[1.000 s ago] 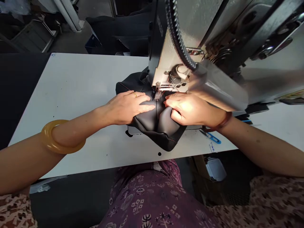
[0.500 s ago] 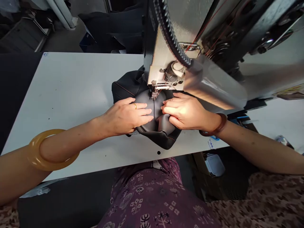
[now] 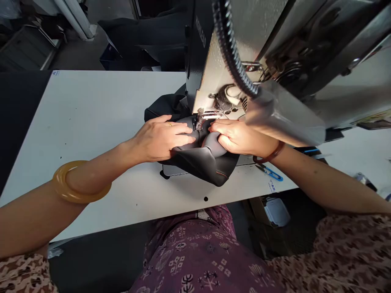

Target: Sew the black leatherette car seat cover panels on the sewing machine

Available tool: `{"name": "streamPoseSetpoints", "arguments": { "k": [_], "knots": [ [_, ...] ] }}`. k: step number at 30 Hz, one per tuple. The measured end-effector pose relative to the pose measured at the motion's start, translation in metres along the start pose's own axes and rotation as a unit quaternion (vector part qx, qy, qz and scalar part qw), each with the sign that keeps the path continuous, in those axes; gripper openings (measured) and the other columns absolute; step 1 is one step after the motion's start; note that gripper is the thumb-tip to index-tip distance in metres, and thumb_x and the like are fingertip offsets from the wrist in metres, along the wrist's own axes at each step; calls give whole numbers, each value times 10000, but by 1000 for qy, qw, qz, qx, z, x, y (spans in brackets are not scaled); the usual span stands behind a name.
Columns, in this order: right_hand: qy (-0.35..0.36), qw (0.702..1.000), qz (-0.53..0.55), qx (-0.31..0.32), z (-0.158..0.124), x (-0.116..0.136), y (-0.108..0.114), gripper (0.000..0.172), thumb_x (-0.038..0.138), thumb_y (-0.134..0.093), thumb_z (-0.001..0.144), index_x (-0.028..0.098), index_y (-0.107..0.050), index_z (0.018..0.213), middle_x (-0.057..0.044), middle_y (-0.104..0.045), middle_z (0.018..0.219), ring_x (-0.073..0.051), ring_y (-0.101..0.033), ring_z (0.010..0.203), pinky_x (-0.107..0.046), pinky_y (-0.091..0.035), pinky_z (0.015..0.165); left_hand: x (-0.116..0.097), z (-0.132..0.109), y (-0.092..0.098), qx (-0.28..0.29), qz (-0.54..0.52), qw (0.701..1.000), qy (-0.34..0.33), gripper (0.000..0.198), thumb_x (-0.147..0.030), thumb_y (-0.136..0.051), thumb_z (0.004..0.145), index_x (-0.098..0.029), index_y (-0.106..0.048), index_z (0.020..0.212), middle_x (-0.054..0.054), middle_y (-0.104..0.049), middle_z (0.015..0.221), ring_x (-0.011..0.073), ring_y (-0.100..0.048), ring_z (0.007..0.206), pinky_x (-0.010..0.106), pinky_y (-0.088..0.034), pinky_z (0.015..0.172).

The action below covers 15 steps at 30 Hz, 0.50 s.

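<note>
head view: left hand [image 3: 159, 138] lies flat on the black leather piece [image 3: 207, 162], right hand [image 3: 235, 136] pinches its fold beside the presser foot [image 3: 200, 122]. best to keep the seam taut and fingers clear of the needle

On the black side of my grey sewing machine [image 3: 200, 36] I read white letters, "HIGHLEAD". The small sticker [image 3: 272, 187] at my white table's edge is too tiny to read.
</note>
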State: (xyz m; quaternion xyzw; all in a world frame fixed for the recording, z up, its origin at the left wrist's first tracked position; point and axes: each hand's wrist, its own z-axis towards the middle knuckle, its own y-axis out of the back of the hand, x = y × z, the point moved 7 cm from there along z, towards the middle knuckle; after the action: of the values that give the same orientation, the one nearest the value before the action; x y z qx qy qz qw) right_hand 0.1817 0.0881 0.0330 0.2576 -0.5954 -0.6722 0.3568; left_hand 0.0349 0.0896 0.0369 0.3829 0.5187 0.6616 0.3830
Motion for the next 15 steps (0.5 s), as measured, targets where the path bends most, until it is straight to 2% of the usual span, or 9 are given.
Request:
{"name": "streamPoseSetpoints", "arguments": {
  "k": [4,6,9,10,12,15],
  "knots": [
    [-3,997,76,-8,1,8,14,389,132,-364,840,129,-542,1186,-100,-623,1092,-184,-579,998,-341,-492,885,-8,4,10,-33,-41,999,9,345,-232,-458,808,-252,-675,1076,14,-686,1151,201,-634,1054,419,-422,1012],
    [24,995,93,-3,0,21,24,404,171,-398,836,159,-523,1219,-75,-620,1139,-177,-575,1043,-347,-477,929,-22,5,14,-16,-63,998,-15,327,-221,-481,793,-247,-676,1054,0,-699,1116,185,-638,1036,376,-441,987],
    [74,994,80,10,-8,42,29,284,314,-480,848,171,-604,1059,-61,-653,1065,-203,-583,1011,-397,-463,927,-42,3,12,49,-36,997,-47,274,-230,-478,847,-229,-672,1040,12,-709,1086,179,-650,997,348,-472,921],
    [83,995,59,10,-11,47,28,290,378,-503,854,160,-621,1004,-72,-661,1043,-219,-585,1004,-414,-457,924,-44,2,10,63,-18,997,-47,256,-238,-473,865,-226,-673,1024,19,-713,1069,180,-654,984,354,-471,918],
    [89,996,3,-1,-17,53,24,389,493,-510,873,132,-637,941,-96,-673,1002,-238,-592,984,-430,-452,911,-45,-1,7,81,6,996,-39,221,-263,-489,879,-231,-675,995,23,-718,1051,181,-655,988,363,-461,936],
    [102,993,-59,-24,-20,58,18,481,548,-436,915,115,-646,908,-100,-685,943,-227,-606,931,-420,-451,886,-41,-5,3,86,15,996,-28,186,-296,-549,854,-242,-674,982,15,-714,1076,181,-649,1014,360,-459,939]
  ]
}}
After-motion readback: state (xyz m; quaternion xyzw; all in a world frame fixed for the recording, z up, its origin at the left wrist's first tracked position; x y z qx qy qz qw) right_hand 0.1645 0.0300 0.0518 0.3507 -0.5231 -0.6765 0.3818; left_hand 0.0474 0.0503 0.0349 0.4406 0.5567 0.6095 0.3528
